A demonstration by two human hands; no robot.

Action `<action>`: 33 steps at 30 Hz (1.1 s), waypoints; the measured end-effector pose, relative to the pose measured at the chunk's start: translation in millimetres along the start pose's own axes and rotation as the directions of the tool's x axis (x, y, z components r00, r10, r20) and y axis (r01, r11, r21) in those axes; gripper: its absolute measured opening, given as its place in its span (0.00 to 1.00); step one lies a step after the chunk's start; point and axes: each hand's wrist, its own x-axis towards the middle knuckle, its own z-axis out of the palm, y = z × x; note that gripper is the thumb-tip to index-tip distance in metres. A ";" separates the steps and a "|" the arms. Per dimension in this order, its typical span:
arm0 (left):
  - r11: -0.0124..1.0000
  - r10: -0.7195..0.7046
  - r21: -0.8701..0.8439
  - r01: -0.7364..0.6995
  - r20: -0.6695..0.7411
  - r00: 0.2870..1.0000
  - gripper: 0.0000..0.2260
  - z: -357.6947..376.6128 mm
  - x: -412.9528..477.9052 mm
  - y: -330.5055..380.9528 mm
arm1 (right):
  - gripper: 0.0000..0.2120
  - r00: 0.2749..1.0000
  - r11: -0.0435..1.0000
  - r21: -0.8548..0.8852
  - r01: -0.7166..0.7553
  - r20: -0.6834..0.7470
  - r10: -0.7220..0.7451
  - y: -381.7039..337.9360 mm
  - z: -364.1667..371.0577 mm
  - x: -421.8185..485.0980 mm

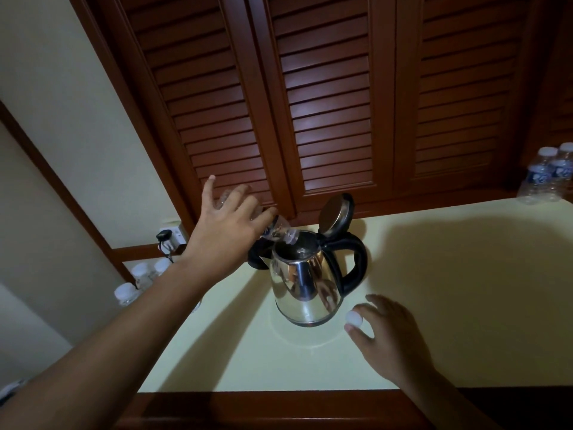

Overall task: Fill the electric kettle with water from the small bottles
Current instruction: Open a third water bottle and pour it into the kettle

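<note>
Pouring was under way: left hand (pixel 228 231) gripped a tipped bottle (pixel 279 233) over the open kettle (pixel 305 287); right hand (pixel 389 333) pinched its cap (pixel 354 319). Sealed bottles (pixel 548 175) remained.

Shiny silver kettle (pixel 305 287) with black handle, white cap (pixel 354 318), pale yellow counter (pixel 449 290), red-brown slatted doors (pixel 325 103)

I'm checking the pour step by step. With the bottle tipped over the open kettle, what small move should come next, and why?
Probably hold the tilt until the bottle runs dry. The left hand has it tipped, neck over the mouth of the kettle, and the lid stands open. The right hand holds the white cap near the counter, ready for recapping.
</note>
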 end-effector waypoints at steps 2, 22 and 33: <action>1.000 0.013 0.005 -0.013 0.008 1.000 0.30 2.3 -3.1 2.6 | 0.11 1.000 1.000 0.008 0.026 -0.013 -0.026 0.0 -0.4 -0.4; 0.486 -0.264 -0.816 0.313 0.205 0.943 0.31 -20.7 -70.2 80.2 | 0.08 0.919 0.524 0.758 -0.388 0.279 0.277 -46.3 -59.2 9.5; 0.293 -0.246 -0.872 0.392 0.328 0.912 0.30 -15.6 -96.0 110.0 | 0.12 0.854 -0.015 0.865 -0.501 0.497 0.152 -61.0 -76.7 4.4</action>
